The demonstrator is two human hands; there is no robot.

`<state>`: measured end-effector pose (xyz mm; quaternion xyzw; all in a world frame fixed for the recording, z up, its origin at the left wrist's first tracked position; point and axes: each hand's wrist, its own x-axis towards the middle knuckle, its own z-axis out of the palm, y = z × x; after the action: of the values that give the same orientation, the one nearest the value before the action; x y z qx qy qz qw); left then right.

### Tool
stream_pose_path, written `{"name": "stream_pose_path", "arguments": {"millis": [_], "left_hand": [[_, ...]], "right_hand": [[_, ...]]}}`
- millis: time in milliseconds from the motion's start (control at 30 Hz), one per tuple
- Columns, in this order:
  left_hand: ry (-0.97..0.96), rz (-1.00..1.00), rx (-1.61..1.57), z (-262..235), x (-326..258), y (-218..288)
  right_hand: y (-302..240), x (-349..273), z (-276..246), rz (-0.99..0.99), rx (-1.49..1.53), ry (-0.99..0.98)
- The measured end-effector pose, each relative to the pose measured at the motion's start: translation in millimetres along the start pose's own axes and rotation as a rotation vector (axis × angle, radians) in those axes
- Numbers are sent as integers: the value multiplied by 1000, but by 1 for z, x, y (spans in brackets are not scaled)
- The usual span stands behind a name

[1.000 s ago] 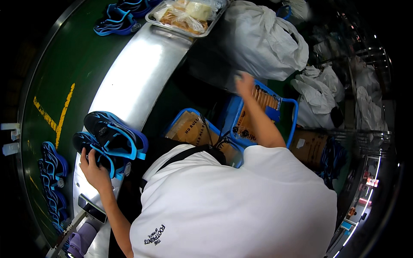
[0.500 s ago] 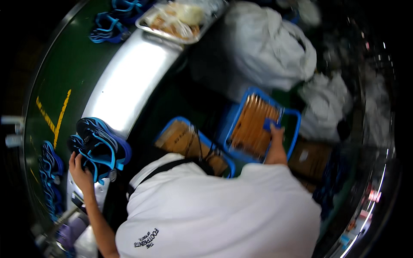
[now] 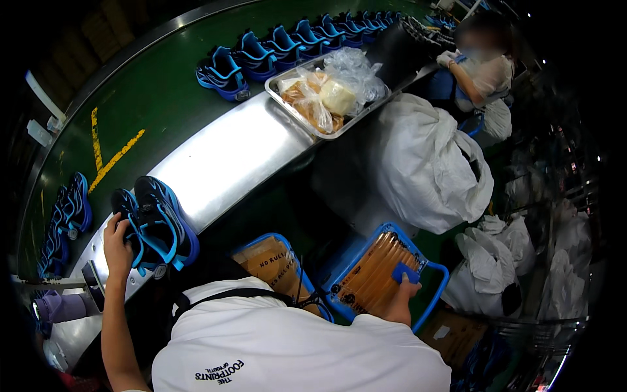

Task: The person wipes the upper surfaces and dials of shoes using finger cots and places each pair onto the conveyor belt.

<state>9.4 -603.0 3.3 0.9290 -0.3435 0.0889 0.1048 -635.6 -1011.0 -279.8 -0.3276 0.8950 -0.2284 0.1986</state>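
Two hands work apart: our left [image 3: 117,245] grips a blue shoe [image 3: 163,222] that may slip while our right [image 3: 401,297] pinches a blue pad [image 3: 405,272].

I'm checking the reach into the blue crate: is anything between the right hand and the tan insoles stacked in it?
Nothing visible. The right hand is over the blue crate, holding a small blue piece right above the insoles.

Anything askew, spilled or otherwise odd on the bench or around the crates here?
Nothing spilled or damaged. The left hand rests on a pair of blue shoes tipped on their sides at the metal bench edge. The right hand holds a blue piece over the blue crate. The metal tray holds crumpled plastic bags.
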Motion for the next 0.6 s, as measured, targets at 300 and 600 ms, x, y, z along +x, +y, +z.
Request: {"name": "stream_pose_path", "arguments": {"millis": [300,600], "left_hand": [[45,-9,-81,6,3,8],[75,-48,-121,0,1,18]], "right_hand": [[-136,4,41,-246,1076,-345],[-521,-164,26,-1544,733,-484]]}}
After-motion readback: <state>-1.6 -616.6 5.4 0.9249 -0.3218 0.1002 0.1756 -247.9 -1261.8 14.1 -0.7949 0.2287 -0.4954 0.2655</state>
